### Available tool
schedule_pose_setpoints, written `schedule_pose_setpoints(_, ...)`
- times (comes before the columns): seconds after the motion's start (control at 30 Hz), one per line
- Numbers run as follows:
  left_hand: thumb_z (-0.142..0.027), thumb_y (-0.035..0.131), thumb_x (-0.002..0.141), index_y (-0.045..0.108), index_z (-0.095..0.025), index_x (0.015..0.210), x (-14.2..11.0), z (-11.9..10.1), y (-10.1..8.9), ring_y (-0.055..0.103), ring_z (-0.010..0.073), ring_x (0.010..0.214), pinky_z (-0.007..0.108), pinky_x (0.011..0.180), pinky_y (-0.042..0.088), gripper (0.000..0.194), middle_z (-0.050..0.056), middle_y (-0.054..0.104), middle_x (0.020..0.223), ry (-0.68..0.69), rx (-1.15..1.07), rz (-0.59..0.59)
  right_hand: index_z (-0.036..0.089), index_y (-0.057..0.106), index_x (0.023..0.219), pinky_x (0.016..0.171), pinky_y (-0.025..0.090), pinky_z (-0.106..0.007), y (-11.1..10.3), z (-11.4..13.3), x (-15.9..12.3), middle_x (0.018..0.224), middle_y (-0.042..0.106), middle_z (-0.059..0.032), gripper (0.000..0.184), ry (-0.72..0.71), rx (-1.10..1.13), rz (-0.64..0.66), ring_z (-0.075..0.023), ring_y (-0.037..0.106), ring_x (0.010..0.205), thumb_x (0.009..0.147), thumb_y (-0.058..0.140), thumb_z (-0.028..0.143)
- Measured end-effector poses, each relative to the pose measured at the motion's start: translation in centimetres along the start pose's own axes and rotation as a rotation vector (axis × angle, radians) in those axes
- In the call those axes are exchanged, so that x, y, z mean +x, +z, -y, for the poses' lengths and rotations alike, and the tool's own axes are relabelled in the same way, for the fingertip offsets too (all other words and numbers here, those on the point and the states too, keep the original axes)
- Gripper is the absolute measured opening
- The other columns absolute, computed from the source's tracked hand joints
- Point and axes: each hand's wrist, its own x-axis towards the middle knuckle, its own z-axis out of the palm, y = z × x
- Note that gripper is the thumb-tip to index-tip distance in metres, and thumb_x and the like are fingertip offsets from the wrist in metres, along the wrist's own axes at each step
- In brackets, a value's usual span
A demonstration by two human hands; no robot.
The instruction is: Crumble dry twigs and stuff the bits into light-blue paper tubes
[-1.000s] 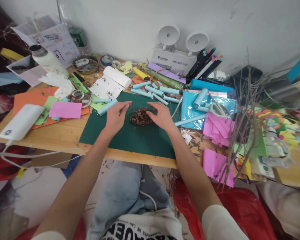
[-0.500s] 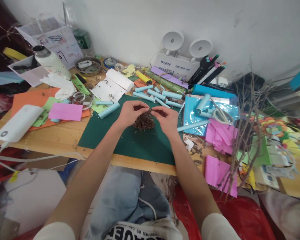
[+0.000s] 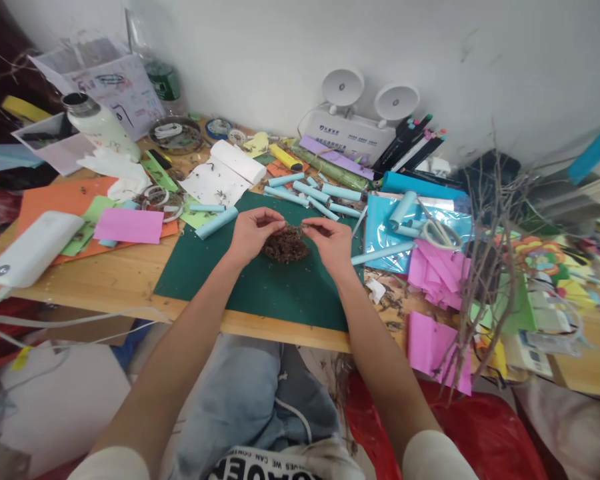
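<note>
White, round-cornered plastic device (image 3: 33, 248) with a cable lay well to the left of the left hand (image 3: 251, 235). Same side, nearer the hand: flat pink paper rectangle (image 3: 129, 225). Light-blue rolled-paper tube (image 3: 217, 223) lay just left of the left hand. Left hand: thumb and fingers bent toward each other, tips at the near-side hand edge of a brown, crumbly, plant-like clump (image 3: 286, 248); could not tell whether a shred was pinched. Clump rested between the two hands, on a flat dark green sheet (image 3: 275, 293). Right hand (image 3: 331, 243): thumb and fingertips drawn close together beside the clump's upper right; could not tell whether they gripped a fragment. Beyond the right fingertips: several light-blue paper tubes (image 3: 341, 193). To the right of the right hand: glossy blue plastic packet (image 3: 380, 230), then crumpled pink paper (image 3: 433, 270); farther right, thin bare brown twigs (image 3: 486, 233).
</note>
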Motion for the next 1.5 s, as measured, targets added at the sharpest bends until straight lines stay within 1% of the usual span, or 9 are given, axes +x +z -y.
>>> schedule_pose_setpoints(0.17, -0.043, 0.076, 0.075, 0.077, -0.021, 0.095, -0.5, -0.9, -1.6, 0.064, 0.0274, 0.101, 0.042, 0.092, 0.051, 0.029, 0.009, 0.074, 0.103, 0.262, 0.528, 0.221, 0.022, 0.075, 0.110, 0.083, 0.059, -0.035, -0.4, 0.3, -0.2, 0.108, 0.075, -0.0059, 0.033, -0.054, -0.104, 0.174, -0.0206, 0.070, 0.091, 0.078, 0.070, 0.031)
schedule_pose_setpoints(0.3, -0.031, 0.063, 0.085, 0.078, -0.021, 0.092, -0.6, -1.0, -2.2, 0.066, 0.0235, 0.091, 0.038, 0.087, 0.052, 0.019, 0.009, 0.073, 0.098, 0.332, 0.686, 0.356, 0.023, 0.075, 0.109, 0.084, 0.057, -0.035, -0.7, 0.0, -0.4, 0.108, 0.072, -0.0073, 0.034, -0.232, -0.348, 0.389, -0.0206, 0.069, 0.091, 0.075, 0.071, 0.019)
schedule_pose_setpoints(0.4, -0.027, 0.058, 0.088, 0.077, -0.021, 0.087, -0.7, -0.9, -1.9, 0.067, 0.0202, 0.082, 0.033, 0.081, 0.052, 0.020, 0.006, 0.074, 0.089, 0.324, 0.602, 0.272, 0.023, 0.078, 0.092, 0.088, 0.056, -0.035, -0.9, -0.1, -0.3, 0.094, 0.074, -0.0051, 0.024, -0.285, -0.332, 0.300, -0.0190, 0.069, 0.088, 0.081, 0.060, 0.012)
schedule_pose_setpoints(0.5, -0.028, 0.060, 0.087, 0.076, -0.021, 0.086, -1.0, -0.9, -1.3, 0.068, 0.0190, 0.078, 0.030, 0.076, 0.052, 0.018, 0.004, 0.075, 0.084, 0.277, 0.481, 0.110, 0.024, 0.077, 0.095, 0.086, 0.057, -0.033, -1.0, 0.5, -0.3, 0.097, 0.075, -0.0039, 0.024, -0.238, -0.208, 0.175, -0.0182, 0.069, 0.091, 0.084, 0.057, 0.016)
schedule_pose_setpoints(0.6, -0.029, 0.064, 0.083, 0.076, -0.019, 0.085, -1.1, -0.9, -0.6, 0.068, 0.0187, 0.078, 0.029, 0.074, 0.053, 0.016, 0.004, 0.076, 0.084, 0.201, 0.339, -0.007, 0.025, 0.075, 0.102, 0.083, 0.058, -0.032, -0.5, 1.0, -0.6, 0.109, 0.073, -0.0045, 0.023, -0.187, -0.085, 0.200, -0.0187, 0.069, 0.098, 0.082, 0.065, 0.023)
schedule_pose_setpoints(0.87, -0.034, 0.076, 0.073, 0.073, -0.014, 0.084, -0.8, -0.8, 0.1, 0.067, 0.0157, 0.068, 0.028, 0.067, 0.055, 0.023, 0.005, 0.074, 0.077, 0.038, 0.050, 0.022, 0.022, 0.077, 0.085, 0.079, 0.056, -0.031, -0.1, 0.4, -0.5, 0.090, 0.074, -0.0040, 0.009, -0.216, -0.036, 0.044, -0.0173, 0.069, 0.085, 0.080, 0.069, 0.021)
schedule_pose_setpoints(1.0, -0.034, 0.078, 0.070, 0.071, -0.014, 0.085, -0.7, -0.5, 0.4, 0.067, 0.0154, 0.067, 0.028, 0.066, 0.056, 0.026, 0.005, 0.073, 0.075, 0.009, -0.019, 0.014, 0.025, 0.076, 0.096, 0.085, 0.056, -0.033, -0.1, 0.5, -0.5, 0.105, 0.073, -0.0044, 0.019, -0.199, -0.035, 0.125, -0.0189, 0.068, 0.096, 0.078, 0.073, 0.028)
schedule_pose_setpoints(1.2, -0.036, 0.079, 0.070, 0.068, -0.014, 0.084, -0.6, 0.0, 0.7, 0.070, 0.0165, 0.068, 0.032, 0.072, 0.060, 0.028, 0.005, 0.073, 0.075, -0.007, -0.102, 0.019, 0.023, 0.076, 0.082, 0.081, 0.056, -0.033, -0.1, 0.6, -0.4, 0.088, 0.074, -0.0038, 0.011, -0.202, -0.115, 0.012, -0.0182, 0.068, 0.083, 0.083, 0.066, 0.025)
schedule_pose_setpoints(1.5, -0.032, 0.078, 0.070, 0.065, -0.015, 0.088, -0.8, -0.3, 0.8, 0.070, 0.0154, 0.068, 0.031, 0.072, 0.060, 0.028, 0.004, 0.072, 0.075, -0.020, -0.079, 0.070, 0.023, 0.076, 0.084, 0.084, 0.055, -0.033, 0.5, 0.9, -0.7, 0.090, 0.075, -0.0045, 0.013, -0.233, -0.200, 0.067, -0.0188, 0.069, 0.086, 0.085, 0.063, 0.026)
